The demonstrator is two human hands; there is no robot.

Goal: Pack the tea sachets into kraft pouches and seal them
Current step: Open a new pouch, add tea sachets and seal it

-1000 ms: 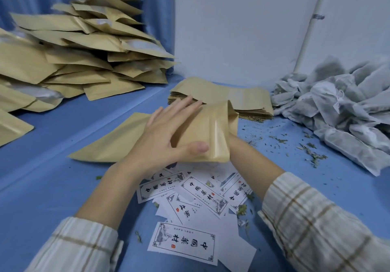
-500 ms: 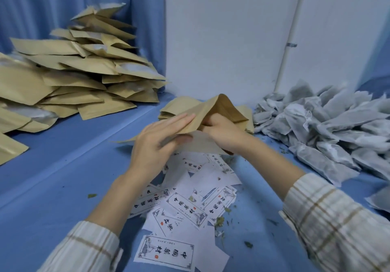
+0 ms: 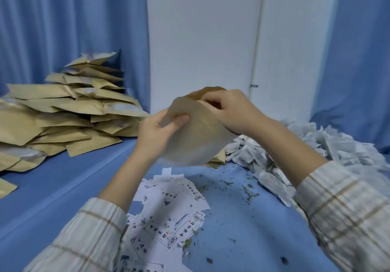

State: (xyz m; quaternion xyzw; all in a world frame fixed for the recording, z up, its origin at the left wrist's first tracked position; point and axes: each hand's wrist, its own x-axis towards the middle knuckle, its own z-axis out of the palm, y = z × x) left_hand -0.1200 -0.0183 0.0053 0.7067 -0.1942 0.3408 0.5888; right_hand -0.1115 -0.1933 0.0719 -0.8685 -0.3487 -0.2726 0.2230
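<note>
**Pouch Held Open Above the Counter**

While the head view looked down, both hands held one kraft pouch (image 3: 196,136) in the air above the blue counter (image 3: 242,219). The left hand (image 3: 157,131) pinched its near face; the right hand (image 3: 230,111) curled over its top edge. Tea sachets (image 3: 316,145) lay heaped at right, other kraft pouches (image 3: 69,111) piled at left, and printed labels (image 3: 168,214) scattered beneath the forearms.

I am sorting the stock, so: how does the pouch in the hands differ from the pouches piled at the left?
The held pouch is up in the air, gripped by the left hand and right hand; the piled pouches lie on the blue table. It is single, they are many. Both are kraft brown.
</note>
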